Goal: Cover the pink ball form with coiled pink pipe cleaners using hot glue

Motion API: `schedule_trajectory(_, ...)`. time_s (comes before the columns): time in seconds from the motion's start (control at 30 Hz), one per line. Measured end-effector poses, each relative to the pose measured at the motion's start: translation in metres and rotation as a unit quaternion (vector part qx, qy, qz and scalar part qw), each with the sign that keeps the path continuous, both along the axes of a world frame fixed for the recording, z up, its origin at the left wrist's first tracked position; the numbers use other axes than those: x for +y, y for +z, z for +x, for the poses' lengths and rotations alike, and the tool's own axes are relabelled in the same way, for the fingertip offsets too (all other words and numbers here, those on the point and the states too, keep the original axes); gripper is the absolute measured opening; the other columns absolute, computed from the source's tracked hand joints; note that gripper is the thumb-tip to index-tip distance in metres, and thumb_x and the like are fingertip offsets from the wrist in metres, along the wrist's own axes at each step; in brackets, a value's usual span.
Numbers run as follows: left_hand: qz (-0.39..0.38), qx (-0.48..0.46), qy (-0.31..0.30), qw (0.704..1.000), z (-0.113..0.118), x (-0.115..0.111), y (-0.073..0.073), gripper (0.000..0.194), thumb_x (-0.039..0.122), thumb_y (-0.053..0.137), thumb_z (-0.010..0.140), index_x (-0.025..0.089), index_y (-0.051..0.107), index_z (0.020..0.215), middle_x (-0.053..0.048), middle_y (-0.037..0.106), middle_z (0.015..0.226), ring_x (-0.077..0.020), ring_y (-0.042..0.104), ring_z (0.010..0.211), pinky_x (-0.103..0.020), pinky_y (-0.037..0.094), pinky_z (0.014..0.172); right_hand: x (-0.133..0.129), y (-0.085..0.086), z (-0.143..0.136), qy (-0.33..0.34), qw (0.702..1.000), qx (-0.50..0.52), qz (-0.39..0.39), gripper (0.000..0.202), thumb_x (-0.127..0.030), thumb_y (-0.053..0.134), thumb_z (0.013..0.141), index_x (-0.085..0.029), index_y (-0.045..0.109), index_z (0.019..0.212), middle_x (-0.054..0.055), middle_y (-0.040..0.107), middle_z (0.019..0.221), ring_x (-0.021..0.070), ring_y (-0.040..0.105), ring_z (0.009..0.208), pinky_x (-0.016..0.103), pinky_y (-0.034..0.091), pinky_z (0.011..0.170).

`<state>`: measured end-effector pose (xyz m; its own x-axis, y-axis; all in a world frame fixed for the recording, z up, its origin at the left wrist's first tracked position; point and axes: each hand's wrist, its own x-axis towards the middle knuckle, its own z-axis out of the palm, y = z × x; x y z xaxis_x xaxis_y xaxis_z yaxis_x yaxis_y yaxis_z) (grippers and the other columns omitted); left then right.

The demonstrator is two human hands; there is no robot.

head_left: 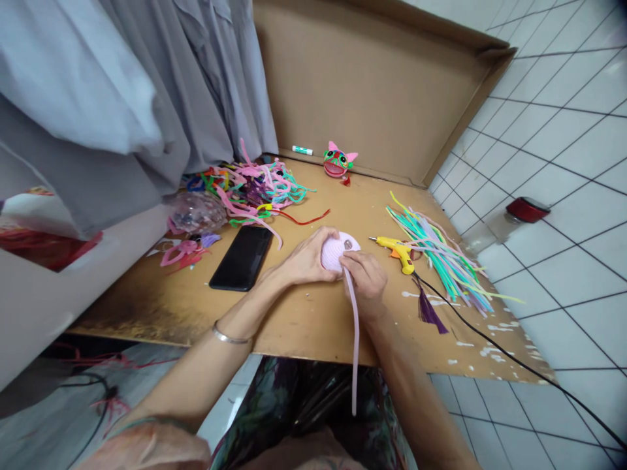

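A round lilac shape wound from pipe cleaner (332, 252) is held just above the table in front of me. My left hand (312, 258) wraps its left side, thumb and fingers curled around the rim. On the lower right, my right hand (365, 277) pinches a lilac pipe cleaner (355, 346) against the piece; its loose end hangs down past the table edge. A small greyish spot shows near the top of the round piece. Right of my hands lies a yellow hot glue gun (399, 251).
Pipe cleaners in green, lilac and yellow (441, 258) lie at right beside a purple tassel (430, 310). A black phone (241, 258) and a tangled colourful pile (259, 183) are at left. A finished animal face (337, 161) and glue stick (302, 150) stand by the cardboard (362, 85).
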<state>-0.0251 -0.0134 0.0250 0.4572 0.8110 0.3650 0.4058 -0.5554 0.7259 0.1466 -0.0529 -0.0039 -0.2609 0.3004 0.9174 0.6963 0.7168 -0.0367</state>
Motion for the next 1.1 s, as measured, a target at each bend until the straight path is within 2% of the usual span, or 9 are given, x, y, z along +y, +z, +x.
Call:
schedule_trajectory(0.37, 0.033, -0.01, -0.036, 0.999, -0.0015, 0.0019, -0.0026, 0.063, 0.033, 0.071, 0.063, 0.021, 0.045, 0.119, -0.01, 0.058, 0.127, -0.0282, 0.058, 0.117, -0.044, 0.046, 0.104, -0.0026, 0.0032, 0.0001, -0.011, 1.0, -0.014, -0.003, 0.019, -0.011, 0.054, 0.091, -0.02, 0.067, 0.101, 0.01, 0.074, 0.097, 0.02, 0.07, 0.095, 0.035, 0.057, 0.084)
schedule_trajectory(1.1, 0.078, -0.006, -0.076, 0.994, -0.0029, 0.0049, -0.0069, 0.055, 0.03, 0.071, 0.071, 0.021, 0.048, 0.12, -0.012, 0.055, 0.13, -0.0275, 0.054, 0.125, -0.044, 0.044, 0.108, -0.0026, 0.0027, 0.0003, -0.016, 1.0, -0.008, -0.014, 0.02, -0.01, 0.055, 0.09, -0.021, 0.065, 0.103, 0.009, 0.074, 0.097, 0.0198, 0.069, 0.092, 0.035, 0.056, 0.081)
